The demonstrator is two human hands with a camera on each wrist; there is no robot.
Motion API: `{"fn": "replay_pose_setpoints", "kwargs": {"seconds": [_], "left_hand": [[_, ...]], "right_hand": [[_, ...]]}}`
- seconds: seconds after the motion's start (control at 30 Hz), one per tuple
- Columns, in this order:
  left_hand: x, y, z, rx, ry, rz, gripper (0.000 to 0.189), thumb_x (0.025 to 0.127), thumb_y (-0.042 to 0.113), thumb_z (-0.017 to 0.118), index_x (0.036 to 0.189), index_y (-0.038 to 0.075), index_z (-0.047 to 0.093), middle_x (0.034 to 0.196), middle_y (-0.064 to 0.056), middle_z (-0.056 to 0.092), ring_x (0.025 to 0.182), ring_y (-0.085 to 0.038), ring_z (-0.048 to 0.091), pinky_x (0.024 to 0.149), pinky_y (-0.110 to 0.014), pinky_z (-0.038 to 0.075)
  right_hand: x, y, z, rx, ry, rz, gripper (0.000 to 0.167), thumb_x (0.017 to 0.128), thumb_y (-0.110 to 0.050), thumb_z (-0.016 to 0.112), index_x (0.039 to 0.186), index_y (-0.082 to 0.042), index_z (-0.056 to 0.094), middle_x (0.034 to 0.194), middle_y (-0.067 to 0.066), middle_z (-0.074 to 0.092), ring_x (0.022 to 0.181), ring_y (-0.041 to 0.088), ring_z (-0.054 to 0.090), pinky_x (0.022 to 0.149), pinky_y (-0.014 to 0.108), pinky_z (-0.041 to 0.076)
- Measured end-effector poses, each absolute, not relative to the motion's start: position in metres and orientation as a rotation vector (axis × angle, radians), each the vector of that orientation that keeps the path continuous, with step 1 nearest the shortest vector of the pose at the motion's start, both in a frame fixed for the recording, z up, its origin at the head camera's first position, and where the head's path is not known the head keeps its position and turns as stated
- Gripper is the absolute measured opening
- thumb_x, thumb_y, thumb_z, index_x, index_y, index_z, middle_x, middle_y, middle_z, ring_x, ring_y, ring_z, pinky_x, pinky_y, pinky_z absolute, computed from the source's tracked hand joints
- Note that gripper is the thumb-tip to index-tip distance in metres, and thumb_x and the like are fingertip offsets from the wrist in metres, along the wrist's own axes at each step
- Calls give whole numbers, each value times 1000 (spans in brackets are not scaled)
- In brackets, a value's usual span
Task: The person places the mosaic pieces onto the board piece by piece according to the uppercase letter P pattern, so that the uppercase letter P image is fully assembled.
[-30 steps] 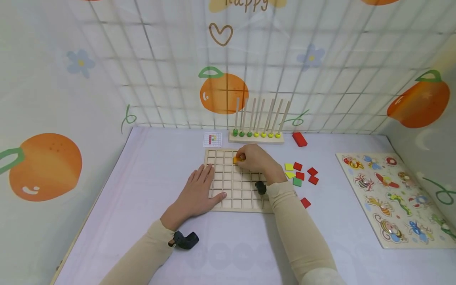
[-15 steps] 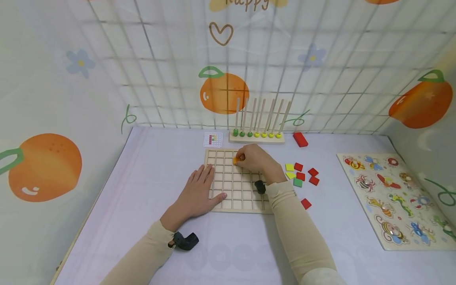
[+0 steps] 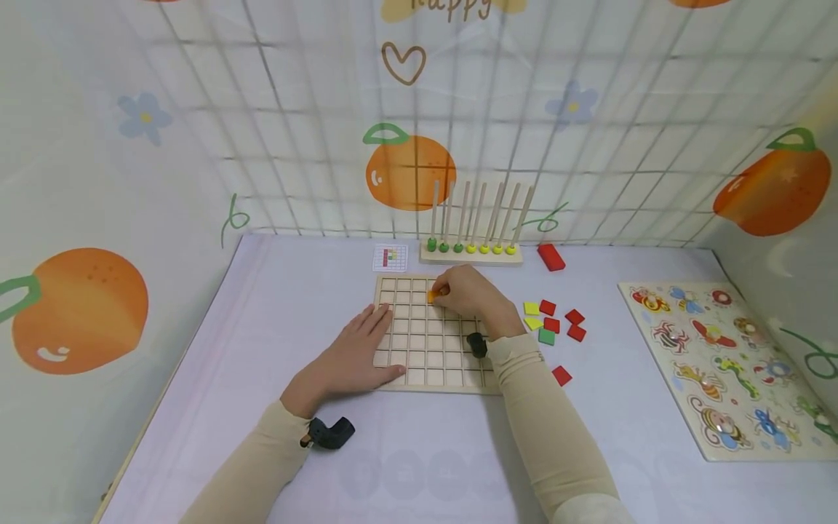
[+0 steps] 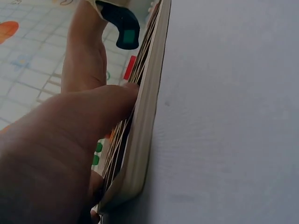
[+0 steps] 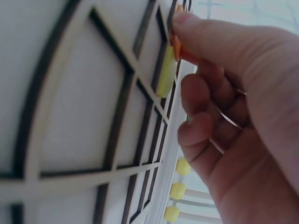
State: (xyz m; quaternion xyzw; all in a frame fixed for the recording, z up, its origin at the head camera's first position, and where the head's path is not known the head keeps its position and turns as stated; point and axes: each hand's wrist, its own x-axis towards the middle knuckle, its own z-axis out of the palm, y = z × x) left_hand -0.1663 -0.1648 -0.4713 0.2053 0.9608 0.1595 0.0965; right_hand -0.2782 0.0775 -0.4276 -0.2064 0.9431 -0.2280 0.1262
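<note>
A wooden grid board [image 3: 417, 342] lies in the middle of the table in the head view. My left hand [image 3: 347, 358] rests flat on its left side, fingers extended, with the thumb at the near edge. At the board's far side my right hand [image 3: 468, 292] pinches an orange square tile [image 5: 177, 44] between thumb and finger, over a cell of the grid. In the right wrist view a yellow tile [image 5: 165, 74] shows at the grid right beside the orange one. The other right fingers are curled, and this hand hides the board's far right corner in the head view.
Behind the board stand a small pattern card [image 3: 390, 257], a peg rack [image 3: 470, 253] with green and yellow beads, and a red block [image 3: 551, 257]. Several loose tiles, including a green tile [image 3: 546, 336], lie to the right. An insect puzzle board [image 3: 710, 349] is farther right.
My left hand has shifted slightly left and toward me, its thumb now lower at the board's near edge. The right hand stays almost in place with the orange tile.
</note>
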Motion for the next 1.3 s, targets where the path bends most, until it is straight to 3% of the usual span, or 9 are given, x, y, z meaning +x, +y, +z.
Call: {"fn": "replay_pose_setpoints", "kwargs": {"seconds": [0.3,0.43,0.67,0.83,1.07,1.3], "left_hand": [[-166,-166,-469,634,2852,501,107,91,70,56,164,6,12,174,-9,8,161,-31,1,130,-51,14],[-166,-164,-470,643,2852,497,107,91,69,57,164,6,12,174,-9,8,161,-31,0,130,-51,14],[-168,-163,-472,624,2861,492,106,91,68,58,164,6,11,174,-9,8,161,-31,1,130,-50,14],[-166,-164,-472,610,2854,521,105,91,65,59,164,5,12,173,-10,9,161,-32,1,130,-52,13],[-165,-163,-470,609,2847,532,105,91,65,60,164,6,12,173,-10,10,161,-32,1,130,-52,12],[-165,-163,-469,597,2844,506,107,91,68,58,165,7,11,174,-9,7,161,-31,0,130,-52,13]], "right_hand": [[-279,77,-428,-632,2736,-666,22,95,-26,74,114,-15,78,105,-1,74,94,17,62,93,35,53],[-277,83,-429,-583,2723,-727,31,94,-31,76,120,-13,76,110,0,74,98,16,64,95,36,55],[-275,112,-425,-560,2745,-813,35,95,-30,74,125,-12,73,82,1,64,76,16,55,71,32,47],[-272,138,-420,-487,2764,-825,37,95,-29,73,126,-9,73,79,1,56,75,17,51,66,31,42],[-267,189,-422,-347,2801,-814,39,96,-31,71,128,-9,71,91,5,57,90,22,51,71,33,43],[-260,244,-427,-203,2821,-701,44,98,-32,68,135,-7,66,96,9,60,83,23,55,64,29,46]]}}
